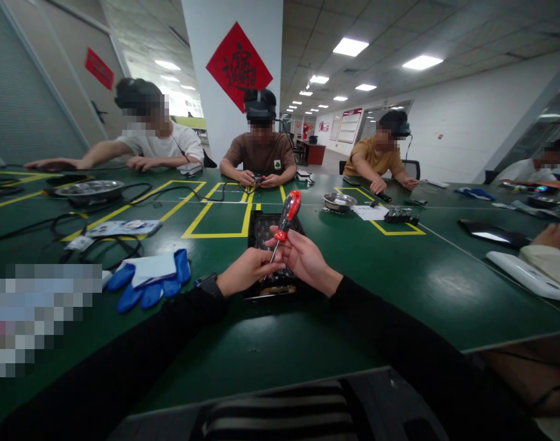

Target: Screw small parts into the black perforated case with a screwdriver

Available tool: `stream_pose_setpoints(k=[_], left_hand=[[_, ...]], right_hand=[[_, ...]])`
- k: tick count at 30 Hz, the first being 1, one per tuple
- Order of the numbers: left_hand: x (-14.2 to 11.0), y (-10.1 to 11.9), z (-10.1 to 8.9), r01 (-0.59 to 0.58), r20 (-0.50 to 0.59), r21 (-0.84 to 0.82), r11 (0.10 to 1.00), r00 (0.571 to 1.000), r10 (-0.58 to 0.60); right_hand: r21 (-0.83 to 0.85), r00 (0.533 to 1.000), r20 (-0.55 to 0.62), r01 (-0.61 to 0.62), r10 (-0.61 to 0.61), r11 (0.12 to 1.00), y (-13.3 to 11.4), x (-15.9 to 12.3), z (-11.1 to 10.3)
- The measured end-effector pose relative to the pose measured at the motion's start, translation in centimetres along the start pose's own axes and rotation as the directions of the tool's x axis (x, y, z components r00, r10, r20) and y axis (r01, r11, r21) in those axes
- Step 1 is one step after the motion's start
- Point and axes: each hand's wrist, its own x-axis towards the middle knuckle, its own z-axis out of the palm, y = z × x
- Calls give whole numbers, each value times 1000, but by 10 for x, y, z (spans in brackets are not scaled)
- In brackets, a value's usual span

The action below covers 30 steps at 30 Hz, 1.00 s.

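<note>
A screwdriver [289, 213] with a red and black handle stands tilted in front of me, its handle end up and its metal shaft running down to the left. My right hand [311, 256] has its fingers around the screwdriver near the base of the handle. The fingers of my left hand [243, 269] are pinched together at the lower shaft; the tip is hard to make out. Under both hands lies a black open-topped device [260, 228] with parts inside, partly hidden by the hands.
Left of me are blue gloves [163, 285] with a white cloth, black cables [137, 196] and a metal bowl [91, 190]. Another bowl [339, 201] and small metal parts [401, 215] stand farther right. Several people sit around the green table [376, 306].
</note>
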Motion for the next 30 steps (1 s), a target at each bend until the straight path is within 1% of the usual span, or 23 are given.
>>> stream_pose_setpoints(k=[5, 9, 11, 16, 18, 25, 30], left_hand=[[0, -1, 1, -7, -8, -11, 1000, 1000, 6], [0, -3, 1, -25, 12, 4, 1000, 1000, 25], [1, -3, 1, -31, 14, 12, 999, 999, 31], [0, 1, 0, -37, 9, 19, 999, 999, 37], [-1, 2, -1, -40, 7, 24, 999, 999, 40], [0, -1, 0, -49, 0, 38, 998, 999, 49], [-2, 2, 0, -44, 2, 28, 999, 999, 44]], right_hand=[[-28, 998, 26, 54, -53, 998, 3, 0, 0], [-35, 997, 35, 66, -65, 997, 5, 1, -1], [-30, 998, 32, 56, -56, 998, 4, 1, -2], [28, 999, 38, -23, 22, 999, 1, 2, -3], [36, 999, 37, -29, 27, 999, 1, 2, -3], [1, 999, 49, 22, -22, 1000, 4, 0, -3], [-34, 999, 26, 45, -44, 998, 5, 1, -1]])
